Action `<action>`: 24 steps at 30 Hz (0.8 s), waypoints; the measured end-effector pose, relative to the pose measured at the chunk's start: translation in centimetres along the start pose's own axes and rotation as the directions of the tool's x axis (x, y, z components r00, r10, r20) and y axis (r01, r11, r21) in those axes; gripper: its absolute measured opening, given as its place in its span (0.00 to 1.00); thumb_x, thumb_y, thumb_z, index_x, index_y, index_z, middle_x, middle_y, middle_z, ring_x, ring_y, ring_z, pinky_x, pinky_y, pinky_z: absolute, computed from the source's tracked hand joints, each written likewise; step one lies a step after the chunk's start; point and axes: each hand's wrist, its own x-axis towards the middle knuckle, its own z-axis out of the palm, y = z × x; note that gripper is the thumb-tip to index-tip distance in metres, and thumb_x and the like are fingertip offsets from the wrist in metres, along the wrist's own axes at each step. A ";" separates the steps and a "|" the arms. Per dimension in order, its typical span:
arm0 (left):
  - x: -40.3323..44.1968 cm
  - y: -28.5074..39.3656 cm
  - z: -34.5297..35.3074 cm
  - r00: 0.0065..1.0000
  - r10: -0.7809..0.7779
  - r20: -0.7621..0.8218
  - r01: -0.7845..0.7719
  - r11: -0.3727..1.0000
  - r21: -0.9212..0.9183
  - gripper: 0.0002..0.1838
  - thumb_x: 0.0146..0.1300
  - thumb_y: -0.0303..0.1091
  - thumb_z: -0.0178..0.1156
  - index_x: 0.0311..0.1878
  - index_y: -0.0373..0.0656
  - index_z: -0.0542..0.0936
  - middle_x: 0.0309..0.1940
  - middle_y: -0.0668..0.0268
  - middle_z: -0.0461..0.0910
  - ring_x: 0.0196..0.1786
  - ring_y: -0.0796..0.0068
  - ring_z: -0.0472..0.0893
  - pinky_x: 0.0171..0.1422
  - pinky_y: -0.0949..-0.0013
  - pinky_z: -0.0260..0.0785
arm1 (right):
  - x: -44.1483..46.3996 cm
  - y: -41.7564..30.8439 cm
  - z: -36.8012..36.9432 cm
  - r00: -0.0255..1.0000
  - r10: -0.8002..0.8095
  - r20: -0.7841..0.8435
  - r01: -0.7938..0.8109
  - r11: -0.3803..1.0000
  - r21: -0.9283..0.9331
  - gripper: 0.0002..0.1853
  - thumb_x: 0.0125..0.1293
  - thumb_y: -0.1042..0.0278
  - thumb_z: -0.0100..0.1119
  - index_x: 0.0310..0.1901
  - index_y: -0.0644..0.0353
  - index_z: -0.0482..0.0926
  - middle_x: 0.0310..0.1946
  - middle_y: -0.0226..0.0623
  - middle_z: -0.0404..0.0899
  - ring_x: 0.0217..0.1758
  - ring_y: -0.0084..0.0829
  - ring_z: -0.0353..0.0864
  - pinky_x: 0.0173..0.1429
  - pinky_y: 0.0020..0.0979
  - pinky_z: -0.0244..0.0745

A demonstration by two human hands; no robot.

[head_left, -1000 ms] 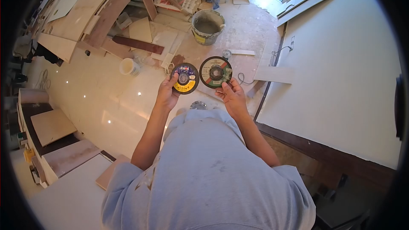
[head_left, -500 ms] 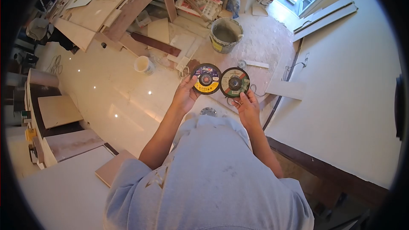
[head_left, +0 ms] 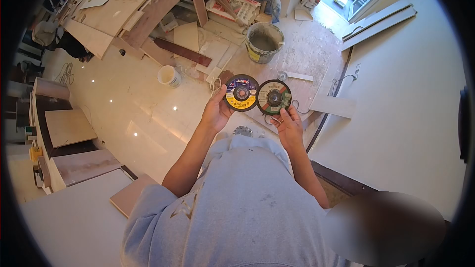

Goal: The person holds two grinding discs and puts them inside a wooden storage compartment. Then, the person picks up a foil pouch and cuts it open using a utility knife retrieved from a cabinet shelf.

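Observation:
My left hand grips a round grinding disc by its left edge; its label is purple and yellow around a metal-ringed centre hole. In my right hand is a second grinding disc, black-rimmed with a green and beige label, an orange-red stripe and a dark centre. My fingers pinch it at its lower right edge. Both discs face me side by side at chest height, their rims touching or nearly so. The undersides of the discs are hidden.
Ahead on the floor stands a mortar bucket, with a smaller white bucket to its left. A wooden workbench is at the upper left. Boards lie by the right wall. A blurred oval covers the lower right.
Both discs stay in my hands, nearly still, with the view shifted very slightly. A blurred oval has appeared at the lower right.

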 end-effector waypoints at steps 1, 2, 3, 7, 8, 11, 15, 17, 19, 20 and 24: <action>0.0 0.0 0.0 1.000 0.000 -0.002 0.000 1.000 -0.004 0.20 0.73 0.43 0.47 0.59 0.40 0.70 0.52 0.62 0.78 0.54 0.72 0.79 0.57 0.67 0.74 | 0.0 0.0 0.1 1.000 0.001 -0.002 -0.001 1.000 0.006 0.08 0.71 0.71 0.50 0.50 0.57 0.71 0.41 0.28 0.78 0.40 0.23 0.80 0.44 0.29 0.77; 0.0 0.0 0.0 1.000 0.000 -0.003 0.000 1.000 -0.007 0.20 0.73 0.43 0.47 0.59 0.40 0.70 0.52 0.62 0.78 0.54 0.71 0.79 0.57 0.67 0.74 | -0.1 0.0 0.1 1.000 0.001 -0.005 0.000 1.000 0.011 0.07 0.71 0.71 0.50 0.49 0.57 0.71 0.41 0.29 0.78 0.39 0.23 0.81 0.44 0.29 0.78; 0.2 0.0 0.1 1.000 0.002 0.005 -0.002 1.000 -0.007 0.20 0.73 0.43 0.47 0.59 0.40 0.69 0.52 0.62 0.78 0.54 0.71 0.79 0.57 0.66 0.74 | 0.0 -0.1 0.2 1.000 -0.001 -0.007 0.002 1.000 0.009 0.07 0.71 0.70 0.50 0.49 0.57 0.71 0.41 0.28 0.78 0.39 0.23 0.80 0.44 0.29 0.78; 0.2 0.0 -0.3 1.000 -0.007 0.020 0.007 1.000 -0.015 0.20 0.73 0.43 0.46 0.60 0.40 0.69 0.53 0.61 0.78 0.54 0.70 0.79 0.58 0.66 0.74 | -0.1 -0.2 0.4 1.000 0.004 -0.026 -0.004 1.000 0.012 0.06 0.72 0.70 0.50 0.47 0.56 0.71 0.40 0.28 0.78 0.39 0.23 0.80 0.44 0.29 0.78; 0.2 0.1 -0.3 1.000 -0.012 0.021 0.012 1.000 -0.018 0.20 0.73 0.43 0.46 0.60 0.40 0.69 0.53 0.61 0.78 0.55 0.70 0.79 0.58 0.66 0.73 | -0.1 -0.2 0.5 1.000 0.007 -0.030 -0.007 1.000 0.017 0.05 0.72 0.70 0.49 0.47 0.56 0.71 0.40 0.28 0.78 0.39 0.22 0.80 0.44 0.29 0.78; 0.3 0.1 -0.6 0.998 -0.008 0.058 0.011 0.998 -0.061 0.20 0.72 0.41 0.47 0.60 0.39 0.68 0.54 0.60 0.77 0.56 0.70 0.78 0.59 0.66 0.73 | 0.0 -0.1 0.3 1.000 0.003 -0.028 -0.002 1.000 0.016 0.06 0.72 0.70 0.49 0.47 0.56 0.71 0.39 0.28 0.78 0.38 0.22 0.80 0.44 0.29 0.78; 0.0 0.3 -0.3 0.997 -0.001 0.076 0.008 0.996 -0.088 0.20 0.71 0.39 0.46 0.60 0.38 0.68 0.54 0.60 0.77 0.56 0.69 0.78 0.60 0.65 0.72 | 0.0 -0.1 0.2 1.000 0.001 -0.031 -0.001 1.000 0.021 0.06 0.71 0.70 0.49 0.47 0.56 0.71 0.39 0.29 0.78 0.38 0.22 0.80 0.44 0.29 0.77; 0.0 0.4 -0.3 0.997 -0.003 0.073 0.010 0.996 -0.091 0.20 0.71 0.39 0.46 0.60 0.38 0.68 0.54 0.59 0.77 0.56 0.68 0.78 0.61 0.64 0.72 | 0.0 -0.2 0.4 0.999 0.001 -0.034 -0.001 1.000 0.017 0.06 0.71 0.70 0.49 0.47 0.56 0.71 0.39 0.29 0.78 0.38 0.22 0.80 0.44 0.29 0.77; 0.0 0.3 -0.5 0.997 0.003 0.073 0.004 0.996 -0.091 0.20 0.71 0.39 0.45 0.60 0.37 0.68 0.54 0.59 0.77 0.56 0.68 0.78 0.61 0.64 0.71 | 0.1 -0.1 0.3 1.000 0.007 -0.028 -0.007 1.000 0.022 0.06 0.71 0.70 0.49 0.47 0.56 0.71 0.39 0.29 0.78 0.38 0.22 0.80 0.44 0.29 0.77; 0.0 0.2 -0.6 0.997 0.004 0.073 0.002 0.996 -0.090 0.20 0.71 0.39 0.45 0.60 0.37 0.68 0.54 0.59 0.77 0.56 0.68 0.78 0.61 0.63 0.71 | 0.1 -0.1 0.2 1.000 0.010 -0.026 -0.009 1.000 0.025 0.06 0.71 0.70 0.49 0.47 0.56 0.71 0.39 0.29 0.78 0.38 0.22 0.80 0.44 0.29 0.77; 0.2 0.1 -1.0 0.996 0.008 0.090 0.000 0.996 -0.089 0.21 0.71 0.39 0.45 0.61 0.37 0.68 0.55 0.59 0.77 0.57 0.68 0.77 0.62 0.63 0.70 | 0.1 0.0 0.1 0.999 0.020 -0.028 -0.019 1.000 0.020 0.06 0.71 0.70 0.49 0.47 0.56 0.71 0.39 0.28 0.78 0.38 0.22 0.79 0.44 0.29 0.77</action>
